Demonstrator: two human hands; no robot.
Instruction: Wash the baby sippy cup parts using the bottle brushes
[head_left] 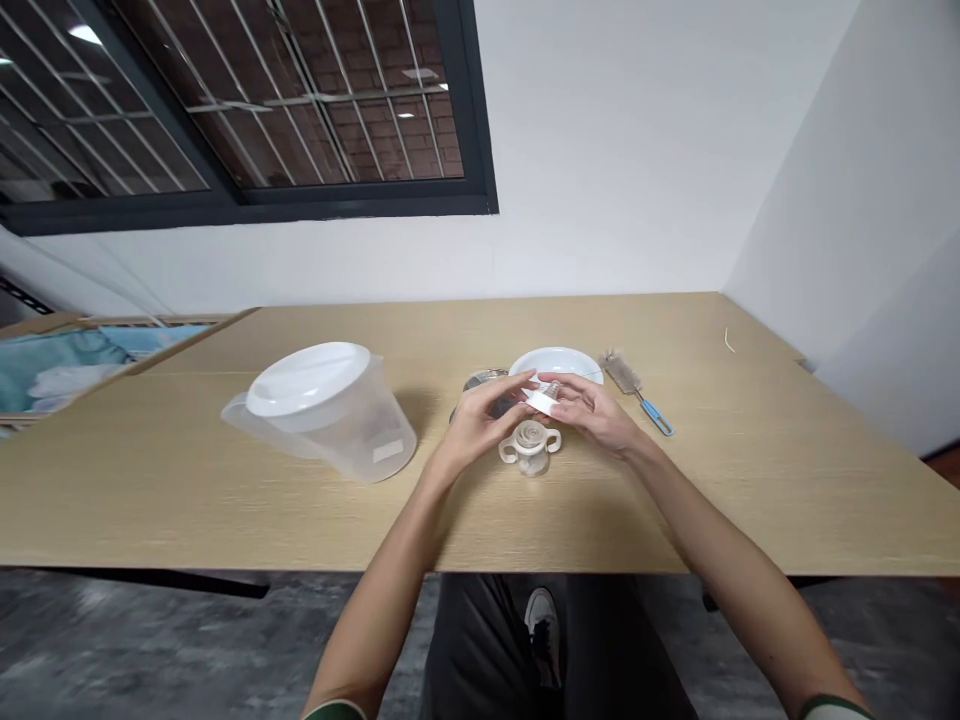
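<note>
Between my two hands is a baby bottle nipple in a white screw collar [543,399], raised above the table and tilted. The fingertips of my left hand [487,408] close on its left side, while my right hand [596,410] pinches it from the right. Just below them a small clear baby bottle [532,455] with two beige handles stands upright on the table, its top uncovered. Behind the hands sits a white bowl [555,355], partly covered by my fingers. A round, shiny metal-looking item [484,378] is mostly hidden behind my left hand.
On the left stands a large translucent pitcher [345,440] with a white lid. A bottle brush [637,390] with a blue handle lies right of the bowl. The wooden table [225,500] meets a wall at the back. Bins with cloth [67,360] are at far left.
</note>
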